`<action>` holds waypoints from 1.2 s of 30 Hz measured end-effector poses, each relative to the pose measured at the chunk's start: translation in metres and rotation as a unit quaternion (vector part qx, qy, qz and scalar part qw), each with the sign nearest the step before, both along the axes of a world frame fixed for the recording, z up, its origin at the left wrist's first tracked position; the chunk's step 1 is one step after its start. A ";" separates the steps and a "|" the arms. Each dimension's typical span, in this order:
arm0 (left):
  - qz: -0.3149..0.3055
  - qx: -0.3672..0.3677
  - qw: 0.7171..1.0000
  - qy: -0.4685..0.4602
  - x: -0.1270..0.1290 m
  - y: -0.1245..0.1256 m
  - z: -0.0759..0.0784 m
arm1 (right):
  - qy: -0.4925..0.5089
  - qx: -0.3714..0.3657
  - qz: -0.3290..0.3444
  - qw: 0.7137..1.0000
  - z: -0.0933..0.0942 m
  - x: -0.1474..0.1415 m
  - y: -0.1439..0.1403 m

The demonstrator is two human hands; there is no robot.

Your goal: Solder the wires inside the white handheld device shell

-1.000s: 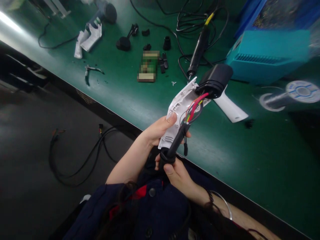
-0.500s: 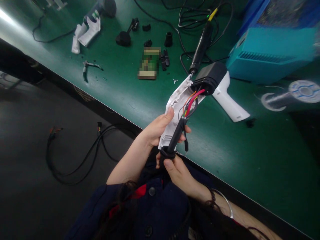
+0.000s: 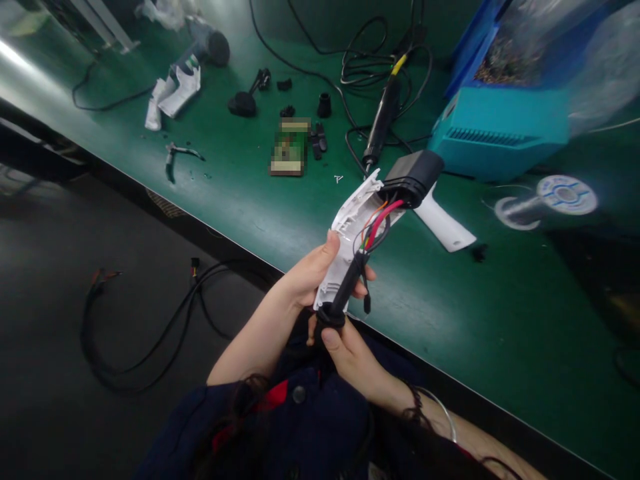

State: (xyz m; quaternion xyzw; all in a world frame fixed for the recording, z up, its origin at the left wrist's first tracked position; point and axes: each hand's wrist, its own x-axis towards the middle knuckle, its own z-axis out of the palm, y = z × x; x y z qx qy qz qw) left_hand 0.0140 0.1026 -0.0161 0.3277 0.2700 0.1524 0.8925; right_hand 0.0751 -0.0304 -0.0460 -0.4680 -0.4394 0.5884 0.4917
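White plastic half-shell (image 3: 350, 230) was gripped by the left hand (image 3: 313, 270) and slanted over the front edge of the green bench (image 3: 450, 333). Right hand (image 3: 353, 352) was closed around the black collar (image 3: 331, 319) at the shell's lower end. Black cable (image 3: 347, 287) ran from the collar along the shell; red wire (image 3: 385, 215) led from it to the black housing (image 3: 416, 175) at the upper end. Black corded tool (image 3: 383, 117) lay just beyond, on the bench.

Light is falling unevenly. Green bench (image 3: 440, 320) is showing soft sheen nearside; white glare is burning far left. Floor (image 3: 45, 280) is lying in shadow. White shell (image 3: 350, 210) is reading fairly sharp; far-right plastic (image 3: 610, 73) is blurring; pixelation is masking rectangular item (image 3: 289, 147).
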 end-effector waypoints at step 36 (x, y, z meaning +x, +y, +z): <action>0.058 0.308 0.916 0.252 0.015 0.010 -0.017 | 0.042 0.028 0.039 0.998 0.002 0.005 -0.001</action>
